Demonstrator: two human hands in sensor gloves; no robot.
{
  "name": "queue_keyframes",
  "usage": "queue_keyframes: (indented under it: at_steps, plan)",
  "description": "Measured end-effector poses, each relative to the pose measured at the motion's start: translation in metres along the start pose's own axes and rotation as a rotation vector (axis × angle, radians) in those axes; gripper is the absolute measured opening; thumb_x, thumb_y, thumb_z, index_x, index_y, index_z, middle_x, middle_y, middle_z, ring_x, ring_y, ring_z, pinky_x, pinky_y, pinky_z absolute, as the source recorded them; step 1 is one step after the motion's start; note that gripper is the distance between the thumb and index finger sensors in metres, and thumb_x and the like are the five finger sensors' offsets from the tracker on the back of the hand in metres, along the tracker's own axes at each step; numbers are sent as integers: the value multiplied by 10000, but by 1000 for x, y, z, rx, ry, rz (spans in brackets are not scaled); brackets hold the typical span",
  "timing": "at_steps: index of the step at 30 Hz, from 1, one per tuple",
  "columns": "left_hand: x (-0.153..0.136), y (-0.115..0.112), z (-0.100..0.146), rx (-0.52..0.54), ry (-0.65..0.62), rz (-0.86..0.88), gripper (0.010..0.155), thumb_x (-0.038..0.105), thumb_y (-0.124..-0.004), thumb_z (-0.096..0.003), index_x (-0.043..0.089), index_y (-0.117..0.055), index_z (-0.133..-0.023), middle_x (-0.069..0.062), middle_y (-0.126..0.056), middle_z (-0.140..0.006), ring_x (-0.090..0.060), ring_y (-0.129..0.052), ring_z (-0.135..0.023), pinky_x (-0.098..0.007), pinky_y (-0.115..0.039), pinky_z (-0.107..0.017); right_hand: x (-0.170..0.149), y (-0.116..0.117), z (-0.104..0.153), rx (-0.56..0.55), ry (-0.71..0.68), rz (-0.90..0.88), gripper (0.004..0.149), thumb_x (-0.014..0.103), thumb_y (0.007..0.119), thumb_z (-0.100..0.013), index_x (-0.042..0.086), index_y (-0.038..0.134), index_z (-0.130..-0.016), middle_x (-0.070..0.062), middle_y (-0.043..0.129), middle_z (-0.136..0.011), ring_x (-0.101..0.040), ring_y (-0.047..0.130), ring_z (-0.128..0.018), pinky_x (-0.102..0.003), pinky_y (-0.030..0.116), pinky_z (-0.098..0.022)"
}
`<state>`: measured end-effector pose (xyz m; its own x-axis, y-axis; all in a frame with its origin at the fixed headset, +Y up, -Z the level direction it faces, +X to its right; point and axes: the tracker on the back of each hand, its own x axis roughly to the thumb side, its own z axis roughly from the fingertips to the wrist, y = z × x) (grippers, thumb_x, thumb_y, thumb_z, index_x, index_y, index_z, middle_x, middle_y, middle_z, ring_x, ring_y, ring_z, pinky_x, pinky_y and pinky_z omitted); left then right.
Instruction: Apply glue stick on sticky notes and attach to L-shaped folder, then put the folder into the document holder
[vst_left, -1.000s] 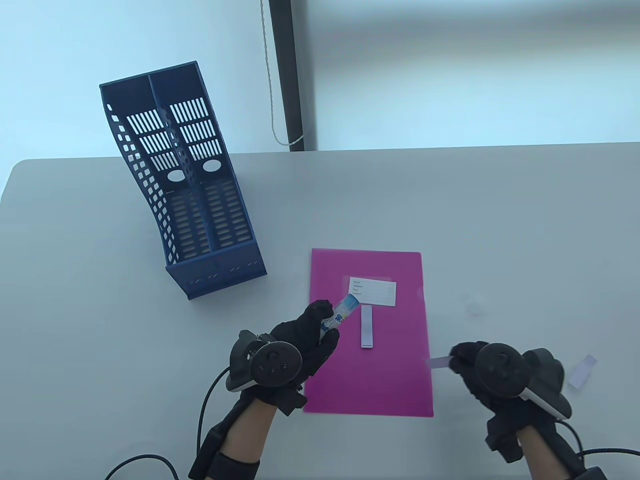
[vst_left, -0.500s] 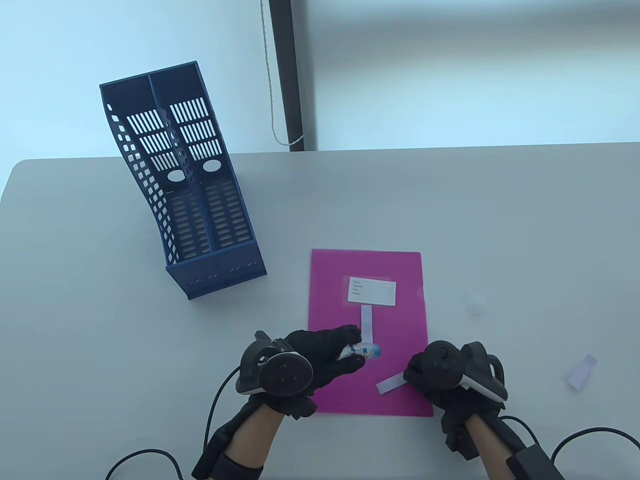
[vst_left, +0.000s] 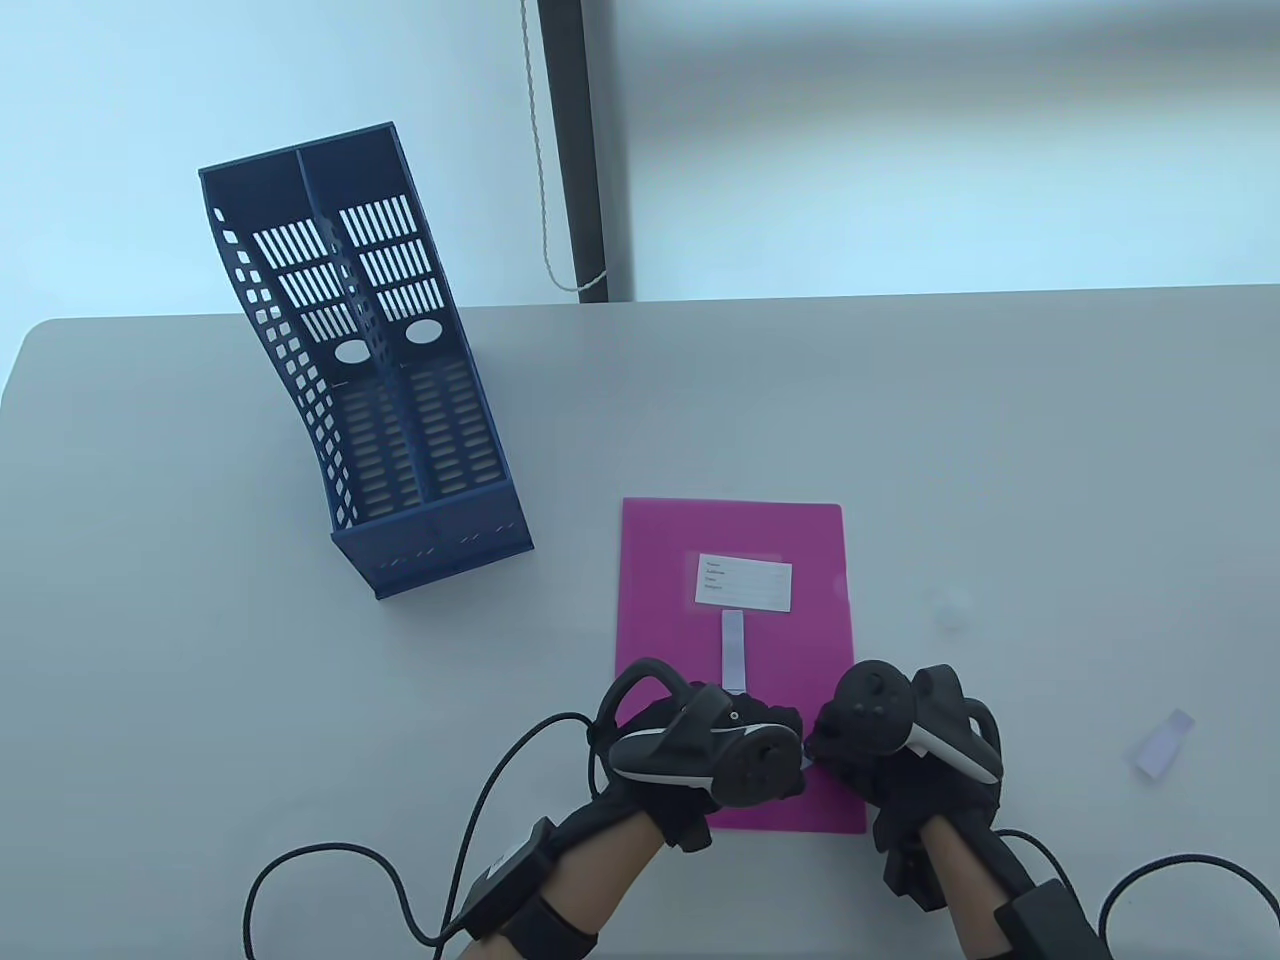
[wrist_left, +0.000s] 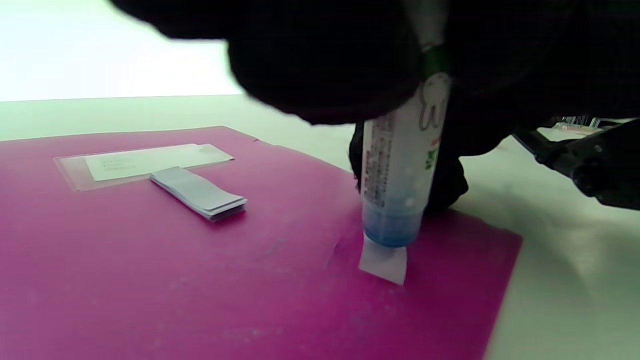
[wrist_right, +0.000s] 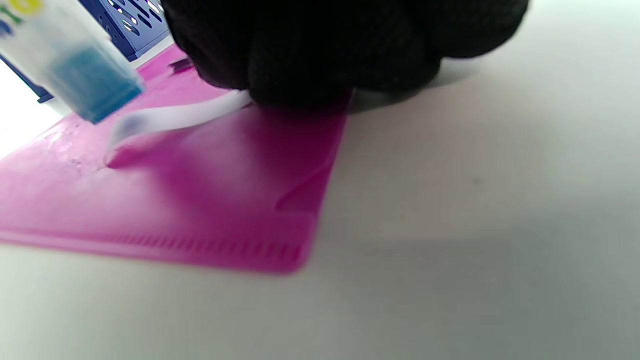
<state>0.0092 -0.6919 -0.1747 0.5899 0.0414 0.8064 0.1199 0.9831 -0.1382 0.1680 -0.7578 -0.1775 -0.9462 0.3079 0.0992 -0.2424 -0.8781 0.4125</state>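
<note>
Glue is going on right now. The left hand (vst_left: 705, 750) is wrapped around the glue stick (wrist_left: 397, 185), holding it nearly upright, and its blue tip is down on a single white sticky note (wrist_left: 384, 264). That note lies on the near right part of the pink L-shaped folder (vst_left: 735, 540). The right hand (vst_left: 880, 745) sits just to the right, fingers bunched down on the far end of the same note; from the right wrist view it pins or pinches that end, I cannot tell which. The free end bows up off the folder a little.

Further up the folder, the stack of sticky notes (vst_left: 733, 650) lies just below the white label (vst_left: 744, 583), untouched. The blue document holder (vst_left: 360, 370) stands well apart at the far left of the table (vst_left: 1000, 420), its slots showing nothing inside. A loose slip (vst_left: 1165, 742) rests on the table off to the right.

What could go wrong? The note is thin and only held at one end, so a drag of the stick toward the right hand could buckle or crease it. Run off the paper edge and glue smears onto the folder itself. Press too hard and the folder may slide on the smooth table. Folder into holder looks a long way off.
</note>
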Motion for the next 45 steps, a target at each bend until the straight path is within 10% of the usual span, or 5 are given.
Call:
queue_keyframes:
  at_steps: [10, 20, 28, 45]
  plan:
    - [17, -3, -22, -152, -1, -148, 549, 512, -778, -508, 187, -796, -950, -70, -952, -627, -122, -978, -356, -338, -836, -320, -4, 0, 0, -8, -37, -23, 305, 328, 803, -590, 85, 837, -772, -73, 949, -495, -212, 905, -419, -383, 784, -371]
    - [25, -13, -20, 47, -15, -228, 564, 519, -753, -505, 107, -811, -886, -61, -973, -511, -62, -963, -231, -283, -840, -218, -7, 0, 1, -13, -48, -41, 307, 334, 800, -591, 91, 840, -774, -63, 948, -493, -200, 900, -417, -372, 783, -369]
    - [23, -10, -13, -93, -13, -247, 543, 523, -737, -511, 108, -818, -851, -47, -958, -473, -75, -945, -209, -299, -828, -217, -6, 0, 2, -14, -36, -21, 301, 333, 799, -593, 96, 839, -773, -63, 950, -494, -203, 904, -420, -377, 787, -373]
    - [21, -16, -22, 61, -8, -133, 528, 496, -715, -524, 94, -797, -856, -78, -958, -480, -85, -950, -206, -303, -827, -207, -23, 0, -1, 16, -37, -200, 322, 331, 693, -639, 114, 879, -788, -61, 961, -503, -191, 892, -420, -373, 784, -365]
